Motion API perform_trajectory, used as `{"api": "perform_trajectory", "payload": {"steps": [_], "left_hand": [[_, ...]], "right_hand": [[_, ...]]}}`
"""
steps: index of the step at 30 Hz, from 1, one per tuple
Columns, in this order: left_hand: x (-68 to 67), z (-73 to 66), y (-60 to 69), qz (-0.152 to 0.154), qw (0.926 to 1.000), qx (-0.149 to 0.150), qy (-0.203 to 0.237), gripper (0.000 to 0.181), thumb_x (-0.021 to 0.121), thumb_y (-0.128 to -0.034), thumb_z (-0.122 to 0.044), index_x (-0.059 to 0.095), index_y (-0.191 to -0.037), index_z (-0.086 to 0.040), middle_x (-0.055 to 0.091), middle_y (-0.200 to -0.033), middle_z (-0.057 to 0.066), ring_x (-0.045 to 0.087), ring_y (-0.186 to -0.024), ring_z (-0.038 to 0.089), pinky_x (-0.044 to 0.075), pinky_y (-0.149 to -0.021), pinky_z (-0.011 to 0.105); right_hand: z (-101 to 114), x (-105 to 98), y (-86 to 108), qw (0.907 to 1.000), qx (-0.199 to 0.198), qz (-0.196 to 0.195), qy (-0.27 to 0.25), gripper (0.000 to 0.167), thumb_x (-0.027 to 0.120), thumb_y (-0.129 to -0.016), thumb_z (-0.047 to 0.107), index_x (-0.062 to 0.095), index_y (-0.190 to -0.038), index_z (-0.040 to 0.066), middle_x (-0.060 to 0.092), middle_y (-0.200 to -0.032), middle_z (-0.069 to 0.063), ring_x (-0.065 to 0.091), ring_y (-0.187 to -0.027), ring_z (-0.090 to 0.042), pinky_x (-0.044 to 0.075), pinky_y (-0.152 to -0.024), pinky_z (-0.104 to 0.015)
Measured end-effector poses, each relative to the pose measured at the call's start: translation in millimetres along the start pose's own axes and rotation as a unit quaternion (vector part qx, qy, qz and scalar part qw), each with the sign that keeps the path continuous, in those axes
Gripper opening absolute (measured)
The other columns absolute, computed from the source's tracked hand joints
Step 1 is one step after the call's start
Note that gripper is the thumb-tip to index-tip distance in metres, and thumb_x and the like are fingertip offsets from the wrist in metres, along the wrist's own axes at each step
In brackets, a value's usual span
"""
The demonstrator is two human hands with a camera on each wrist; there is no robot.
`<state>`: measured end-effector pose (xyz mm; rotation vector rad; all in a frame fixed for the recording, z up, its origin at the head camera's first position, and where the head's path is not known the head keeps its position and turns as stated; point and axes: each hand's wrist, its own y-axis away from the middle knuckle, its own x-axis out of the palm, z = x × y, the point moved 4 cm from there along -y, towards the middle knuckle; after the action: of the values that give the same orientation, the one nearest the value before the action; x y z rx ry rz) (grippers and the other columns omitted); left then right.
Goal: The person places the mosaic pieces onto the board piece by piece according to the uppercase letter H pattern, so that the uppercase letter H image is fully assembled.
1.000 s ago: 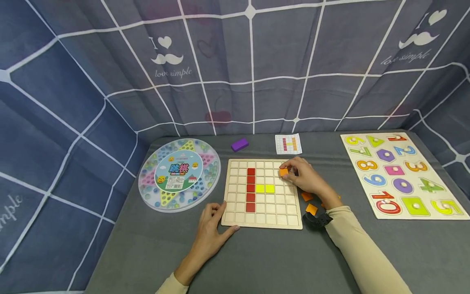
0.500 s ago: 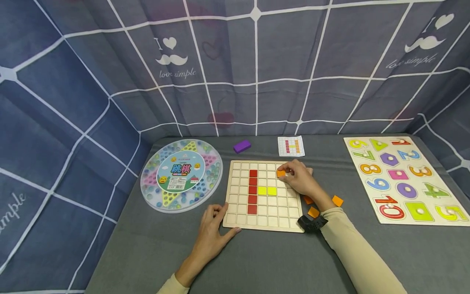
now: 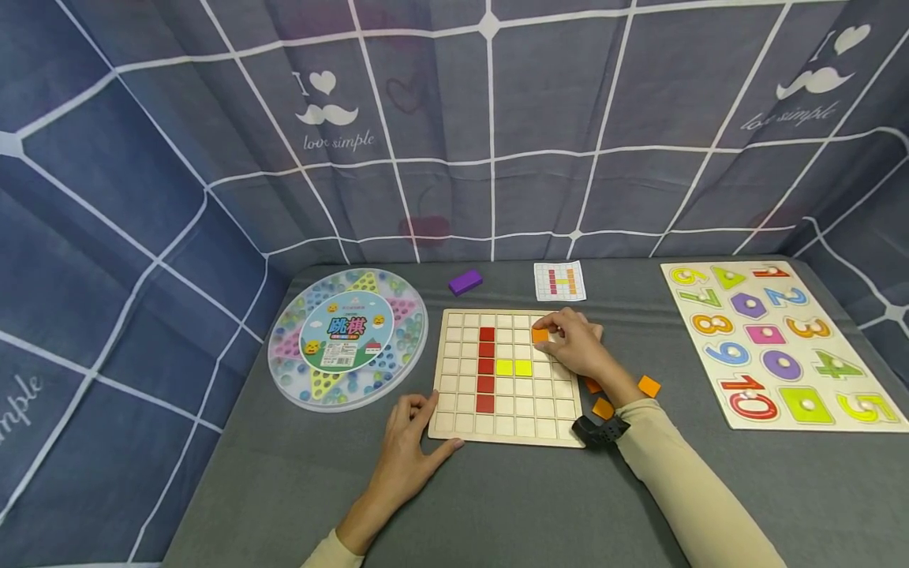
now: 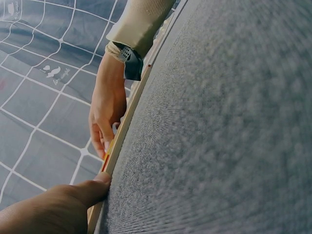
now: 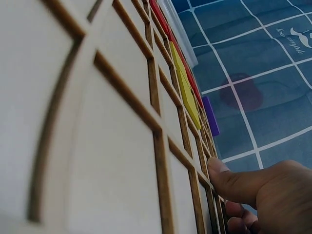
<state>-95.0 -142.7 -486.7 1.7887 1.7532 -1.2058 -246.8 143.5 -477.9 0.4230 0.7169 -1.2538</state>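
Note:
A wooden grid board point(image 3: 461, 426) lies on the grey cloth, with a column of several red square tiles point(image 3: 486, 366) and two yellow tiles point(image 3: 523, 368) in its cells. My right hand point(image 3: 577, 345) pinches an orange square tile point(image 3: 540, 335) at a cell level with the top red tile. That tile is hidden in the right wrist view, where the thumb point(image 5: 239, 183) touches the board. At the front left corner, my left hand point(image 3: 406, 450) rests with its thumb point(image 4: 92, 190) along the front edge and its fingers by the left edge.
Loose orange tiles point(image 3: 649, 386) lie right of the board, partly behind the right arm. A pattern card point(image 3: 559, 282) and a purple block point(image 3: 465, 282) lie behind it. A round marble-game box point(image 3: 346, 339) stands left, a number puzzle board point(image 3: 781, 347) right.
My right hand has moved slightly left with the orange tile, lowering it to a cell in the second row. The left hand stays at the corner.

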Motion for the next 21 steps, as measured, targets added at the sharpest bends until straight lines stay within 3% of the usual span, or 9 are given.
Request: {"api": "perform_trajectory", "payload": {"steps": [21], "left_hand": [[-0.5, 0.4, 0.5, -0.001, 1.0000, 0.000, -0.003, 0.082, 0.085, -0.0740, -0.040, 0.053, -0.141, -0.006, 0.048, -0.114, 0.007, 0.042, -0.095, 0.013, 0.041, -0.083, 0.039]], "right_hand": [[0.2, -0.4, 0.0, 0.9999, -0.006, 0.007, 0.011, 0.027, 0.075, -0.086, 0.019, 0.067, -0.112, 0.014, 0.051, -0.099, -0.007, 0.039, -0.089, -0.022, 0.014, -0.081, -0.048]]}}
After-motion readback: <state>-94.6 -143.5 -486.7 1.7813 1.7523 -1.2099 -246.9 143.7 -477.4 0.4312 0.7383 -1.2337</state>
